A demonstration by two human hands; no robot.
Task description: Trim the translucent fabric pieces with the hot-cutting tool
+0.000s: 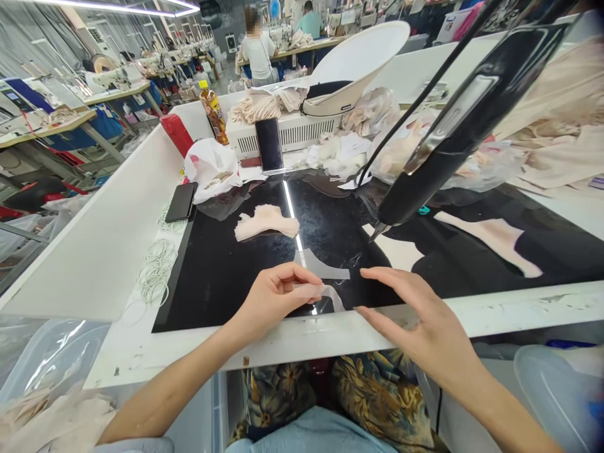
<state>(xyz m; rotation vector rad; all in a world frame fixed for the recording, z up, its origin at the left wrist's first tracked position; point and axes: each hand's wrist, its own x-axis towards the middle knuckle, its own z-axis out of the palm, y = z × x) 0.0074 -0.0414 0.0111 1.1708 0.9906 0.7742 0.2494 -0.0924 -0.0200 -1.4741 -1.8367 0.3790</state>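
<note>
My left hand pinches a thin, translucent white strip above the front edge of the black work surface. To its right, my right hand is held with thumb and fingers apart, nothing between them. Just beyond both hands lies a curved translucent piece, flat on the black surface. A stack of cut beige fabric pieces rests farther back on the left. On the right are a pale cut piece and a longer beige cut piece.
A black machine arm slants down from the upper right, its pointed tip over the pale piece. Along the left edge lie a dark phone and coiled pale cords. Another phone leans against a white vented box at the back.
</note>
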